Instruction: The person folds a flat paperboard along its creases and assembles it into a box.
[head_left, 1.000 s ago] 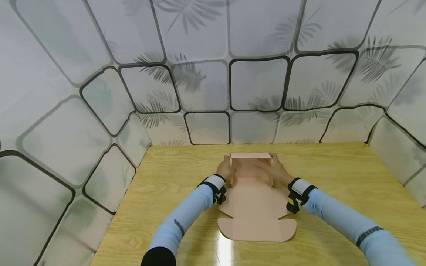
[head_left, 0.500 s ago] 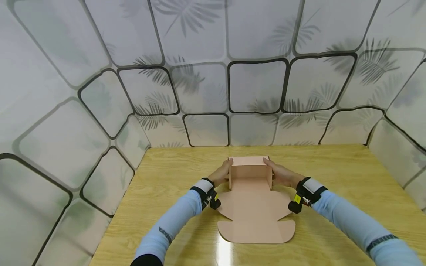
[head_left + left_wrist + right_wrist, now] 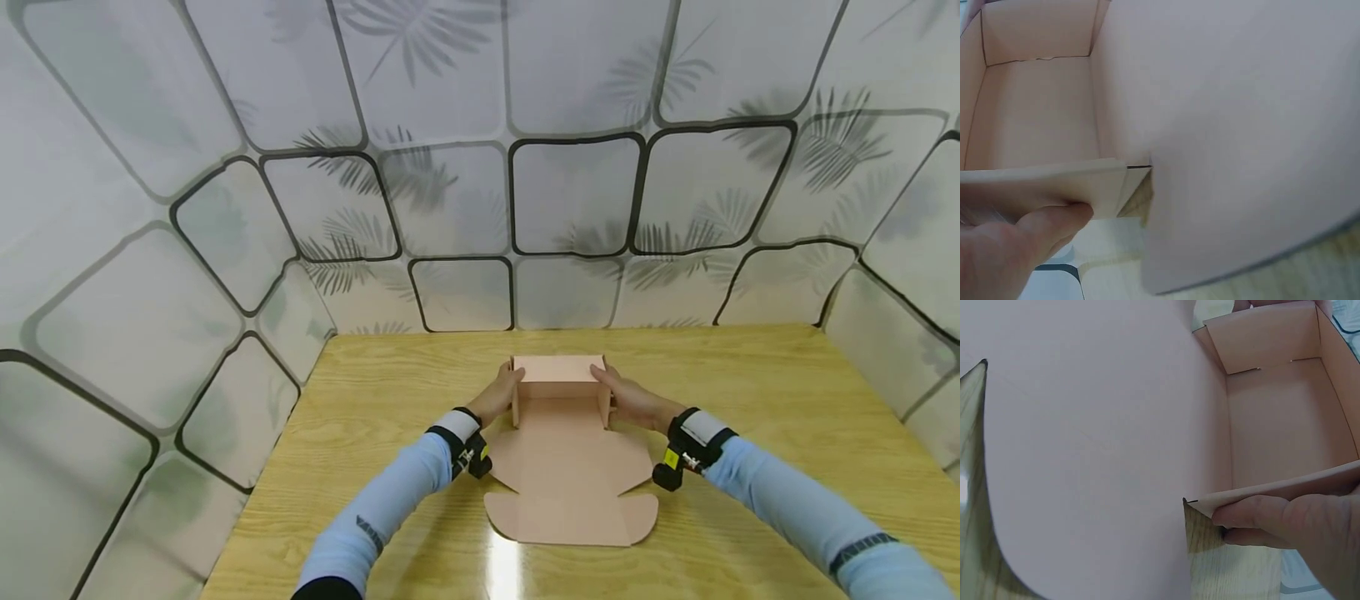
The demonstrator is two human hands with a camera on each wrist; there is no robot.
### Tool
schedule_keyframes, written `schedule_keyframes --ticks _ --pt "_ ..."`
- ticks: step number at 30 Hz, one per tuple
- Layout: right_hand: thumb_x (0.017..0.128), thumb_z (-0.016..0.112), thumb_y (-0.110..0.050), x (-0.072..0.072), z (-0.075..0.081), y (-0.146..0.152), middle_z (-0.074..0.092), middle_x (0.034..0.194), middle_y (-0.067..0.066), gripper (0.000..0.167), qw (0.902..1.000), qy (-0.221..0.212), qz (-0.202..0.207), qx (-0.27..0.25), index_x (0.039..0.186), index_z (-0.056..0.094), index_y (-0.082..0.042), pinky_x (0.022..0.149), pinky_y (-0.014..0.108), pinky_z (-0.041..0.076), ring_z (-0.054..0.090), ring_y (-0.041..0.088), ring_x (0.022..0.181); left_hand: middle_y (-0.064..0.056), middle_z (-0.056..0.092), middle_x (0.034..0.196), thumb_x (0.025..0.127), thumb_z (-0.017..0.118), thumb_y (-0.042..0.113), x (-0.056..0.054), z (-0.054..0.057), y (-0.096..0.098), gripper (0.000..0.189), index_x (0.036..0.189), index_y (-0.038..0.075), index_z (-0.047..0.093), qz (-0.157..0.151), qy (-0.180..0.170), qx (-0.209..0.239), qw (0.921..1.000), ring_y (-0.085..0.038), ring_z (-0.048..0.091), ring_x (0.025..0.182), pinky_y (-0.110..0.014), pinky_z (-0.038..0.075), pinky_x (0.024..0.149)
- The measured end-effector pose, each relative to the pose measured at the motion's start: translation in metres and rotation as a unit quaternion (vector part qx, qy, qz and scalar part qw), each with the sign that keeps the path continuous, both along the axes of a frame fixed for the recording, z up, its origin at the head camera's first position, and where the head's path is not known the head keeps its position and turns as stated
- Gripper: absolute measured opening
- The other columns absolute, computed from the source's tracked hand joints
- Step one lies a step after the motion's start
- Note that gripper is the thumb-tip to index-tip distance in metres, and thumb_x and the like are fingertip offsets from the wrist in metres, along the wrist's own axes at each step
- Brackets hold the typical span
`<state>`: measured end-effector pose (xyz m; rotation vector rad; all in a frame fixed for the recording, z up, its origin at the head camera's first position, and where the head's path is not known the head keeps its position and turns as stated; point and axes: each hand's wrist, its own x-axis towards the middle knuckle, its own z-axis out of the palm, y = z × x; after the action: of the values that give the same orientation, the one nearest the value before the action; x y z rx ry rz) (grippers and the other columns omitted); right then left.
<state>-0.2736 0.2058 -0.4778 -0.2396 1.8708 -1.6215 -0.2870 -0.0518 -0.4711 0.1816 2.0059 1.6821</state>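
A pinkish-brown cardboard mailer box (image 3: 557,368) has its walls folded up at the far end. Its lid (image 3: 572,462) lies spread toward the near side, with rounded flaps. My left hand (image 3: 498,395) grips the left side wall, thumb near the top far corner. At the right side wall (image 3: 1291,486), my right hand (image 3: 637,400) does the same, its fingers along the outside. Both wrist views look into the tray of the box, where the floor (image 3: 1041,115) is bare and slits show along the base of the opposite side wall.
The box is on a wood-grain table (image 3: 405,375). Behind and to the left, patterned fabric walls (image 3: 465,200) with dark outlines and leaf prints surround the table.
My right hand was blurred across the tray's inside; it has moved to the outside of the right wall. The left hand has shifted outward too, and the far end now tips toward me.
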Motion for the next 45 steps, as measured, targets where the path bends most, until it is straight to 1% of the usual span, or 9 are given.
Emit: schedule_keyframes --ticks 7,17,31,35,38,40,42,44,45 --pt "0.104 0.018 -0.053 0.005 -0.006 0.0 -0.038 0.151 0.021 0.078 0.9999 0.012 -0.004 0.005 0.143 -0.039 -0.018 0.113 0.066 0.012 -0.012 0.053 0.142 -0.029 0.004 0.158 0.105 0.025 0.039 0.007 -0.009 -0.002 0.068 0.153 0.0 -0.005 -0.008 0.047 -0.016 0.9988 -0.039 0.008 0.148 -0.057 0.016 0.117" --pt "0.104 0.018 -0.05 0.019 -0.011 -0.003 -0.038 0.152 0.019 0.076 0.9991 0.041 -0.011 0.009 0.142 -0.04 -0.018 0.112 0.067 0.012 -0.016 0.049 0.142 -0.027 -0.009 0.159 0.107 0.022 0.035 0.016 -0.02 -0.006 0.067 0.151 -0.003 -0.011 -0.034 0.115 -0.028 0.9924 -0.038 -0.004 0.148 -0.051 0.006 0.12" --pt "0.104 0.018 -0.05 0.021 -0.013 -0.004 -0.042 0.15 0.016 0.077 0.9986 0.047 -0.02 0.013 0.143 -0.039 -0.018 0.112 0.067 0.013 -0.019 0.046 0.143 -0.029 -0.01 0.158 0.107 0.019 0.033 0.017 -0.021 -0.006 0.066 0.15 -0.005 -0.012 -0.039 0.122 -0.033 0.9912 -0.04 -0.005 0.148 -0.052 0.005 0.12" --pt "0.104 0.02 -0.05 0.021 -0.013 -0.004 -0.042 0.15 0.015 0.078 0.9988 0.044 -0.018 0.013 0.143 -0.039 -0.018 0.112 0.067 0.012 -0.02 0.045 0.143 -0.031 -0.009 0.157 0.105 0.021 0.043 0.016 -0.023 -0.01 0.073 0.151 -0.005 -0.01 -0.045 0.127 -0.021 0.9907 -0.04 -0.006 0.147 -0.052 0.005 0.12" --pt "0.105 0.028 -0.044 0.021 -0.014 -0.005 -0.034 0.155 0.016 0.078 0.9942 0.086 -0.064 -0.003 0.149 -0.03 -0.016 0.112 0.068 0.008 -0.017 0.044 0.145 -0.03 -0.006 0.158 0.103 0.024 0.049 0.015 -0.022 -0.013 0.078 0.152 -0.003 -0.007 -0.044 0.125 -0.02 0.991 -0.039 -0.004 0.148 -0.051 0.006 0.12" --pt "0.105 0.038 -0.035 0.02 -0.014 -0.005 -0.017 0.161 0.018 0.075 0.979 0.165 -0.118 -0.013 0.155 -0.014 -0.013 0.114 0.066 0.006 -0.007 0.042 0.147 -0.03 -0.005 0.158 0.104 0.024 0.046 0.015 -0.019 -0.013 0.076 0.152 -0.003 -0.006 -0.045 0.128 -0.027 0.9904 -0.039 -0.002 0.148 -0.051 0.007 0.12" --pt "0.102 0.05 -0.023 0.018 -0.011 -0.005 0.01 0.161 0.02 0.067 0.9437 0.29 -0.158 0.009 0.156 0.014 -0.007 0.114 0.063 0.014 0.012 0.04 0.147 -0.029 -0.003 0.159 0.105 0.024 0.039 0.014 -0.014 -0.012 0.07 0.152 -0.004 -0.005 -0.044 0.124 -0.04 0.9905 -0.039 0.0 0.148 -0.052 0.008 0.12" --pt "0.093 0.065 -0.013 0.016 -0.005 -0.007 0.038 0.15 0.021 0.058 0.8863 0.433 -0.151 0.067 0.145 0.041 -0.003 0.112 0.054 0.029 0.035 0.037 0.139 -0.03 -0.001 0.158 0.106 0.024 0.035 0.015 -0.009 -0.011 0.067 0.152 -0.004 -0.004 -0.045 0.126 -0.05 0.9898 -0.04 0.002 0.148 -0.053 0.01 0.119" --pt "0.087 0.071 -0.009 0.014 0.0 -0.008 0.048 0.142 0.022 0.055 0.8496 0.502 -0.125 0.1 0.138 0.051 -0.001 0.107 0.05 0.036 0.043 0.037 0.133 -0.03 0.0 0.158 0.106 0.024 0.034 0.015 -0.008 -0.011 0.066 0.152 -0.005 -0.003 -0.044 0.127 -0.054 0.9894 -0.04 0.003 0.148 -0.053 0.011 0.119"
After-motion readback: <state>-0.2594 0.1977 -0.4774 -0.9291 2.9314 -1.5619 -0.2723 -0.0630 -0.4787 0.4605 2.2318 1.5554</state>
